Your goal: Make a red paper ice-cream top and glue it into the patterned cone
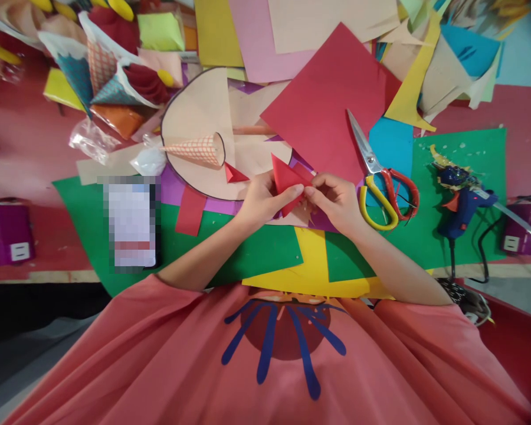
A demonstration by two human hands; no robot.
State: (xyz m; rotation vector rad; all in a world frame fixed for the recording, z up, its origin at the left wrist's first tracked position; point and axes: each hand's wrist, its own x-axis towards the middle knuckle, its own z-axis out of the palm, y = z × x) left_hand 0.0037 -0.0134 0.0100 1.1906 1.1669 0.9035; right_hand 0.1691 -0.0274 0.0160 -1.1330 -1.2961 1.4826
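My left hand [265, 198] pinches a small folded piece of red paper [286, 180], its thumb lying over the front. From the other side, my right hand [333, 200] closes its thumb and fingers on the right corner of the same piece. Just left of my hands lie a small red folded scrap [235, 173] and a checkered paper cone [199, 149], both on a cream round sheet [194, 106] with a black edge. Behind my hands is a large red sheet [323, 100]. Scissors [371, 162] with red and yellow handles rest open on its right side.
A blue glue gun [462, 212] stands at the right on a green sheet [482, 159], its cord running to the table edge. A phone [131, 224] lies at the left. Paper cones [104, 65] and clay packets [160, 31] fill the back left; paper offcuts [418, 71] pile up at the back right.
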